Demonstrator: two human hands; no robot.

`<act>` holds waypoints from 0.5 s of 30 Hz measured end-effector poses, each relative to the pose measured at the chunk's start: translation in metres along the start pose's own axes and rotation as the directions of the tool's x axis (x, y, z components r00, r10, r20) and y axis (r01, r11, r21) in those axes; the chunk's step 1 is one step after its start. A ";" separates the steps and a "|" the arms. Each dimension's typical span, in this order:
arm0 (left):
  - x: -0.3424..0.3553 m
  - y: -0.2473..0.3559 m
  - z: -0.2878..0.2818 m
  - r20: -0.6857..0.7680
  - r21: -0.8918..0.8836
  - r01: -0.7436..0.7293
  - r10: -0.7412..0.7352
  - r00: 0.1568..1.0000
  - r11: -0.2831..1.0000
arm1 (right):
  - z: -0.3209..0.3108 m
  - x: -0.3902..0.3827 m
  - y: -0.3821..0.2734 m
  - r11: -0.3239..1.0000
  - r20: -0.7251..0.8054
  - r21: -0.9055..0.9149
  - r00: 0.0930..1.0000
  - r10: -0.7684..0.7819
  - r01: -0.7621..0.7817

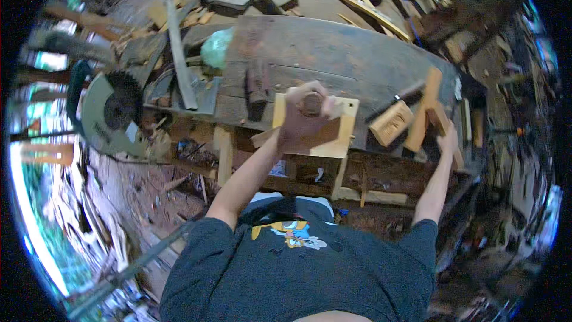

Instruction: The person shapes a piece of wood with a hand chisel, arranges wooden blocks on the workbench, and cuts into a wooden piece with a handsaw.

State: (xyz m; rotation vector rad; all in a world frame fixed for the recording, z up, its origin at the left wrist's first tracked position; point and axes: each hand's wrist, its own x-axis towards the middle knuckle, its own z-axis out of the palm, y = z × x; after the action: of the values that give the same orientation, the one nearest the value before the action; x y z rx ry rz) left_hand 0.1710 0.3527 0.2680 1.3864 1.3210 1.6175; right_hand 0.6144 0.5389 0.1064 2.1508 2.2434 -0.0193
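The left hand [304, 110] gripped a stiff round wooden piece [311, 103] on the board [345, 143]; the right hand [448, 141] closed around 1 rigid, light stick [424, 110].

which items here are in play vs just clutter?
In play: left hand gripping a round tool over the pale board; right hand on the wooden pieces at the bench's right edge.

Lying about: mallet, circular saw, green bag, grey bar, scrap wood.
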 end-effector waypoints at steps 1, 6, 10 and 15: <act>0.004 0.011 -0.001 -0.027 0.008 -0.013 0.013 1.000 1.000 | 0.010 -0.006 0.022 0.996 -0.105 -0.077 0.993 -0.051 0.043; 0.000 0.018 -0.002 -0.063 -0.010 0.016 -0.017 0.998 1.000 | 0.010 -0.008 0.022 0.981 0.067 -0.186 0.996 0.065 -0.052; 0.003 0.025 -0.001 -0.026 0.069 0.096 -0.094 0.995 0.993 | 0.004 -0.020 0.034 0.982 0.112 -0.112 0.979 0.168 -0.155; 0.003 0.013 -0.002 -0.055 0.057 0.047 -0.044 0.998 0.997 | -0.009 -0.027 0.019 0.956 0.174 -0.287 0.978 0.114 -0.060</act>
State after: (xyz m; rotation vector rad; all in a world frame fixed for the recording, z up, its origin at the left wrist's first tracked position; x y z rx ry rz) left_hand 0.1700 0.3510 0.2816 1.3459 1.4309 1.6075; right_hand 0.6341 0.5130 0.1164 2.0031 1.9158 0.0887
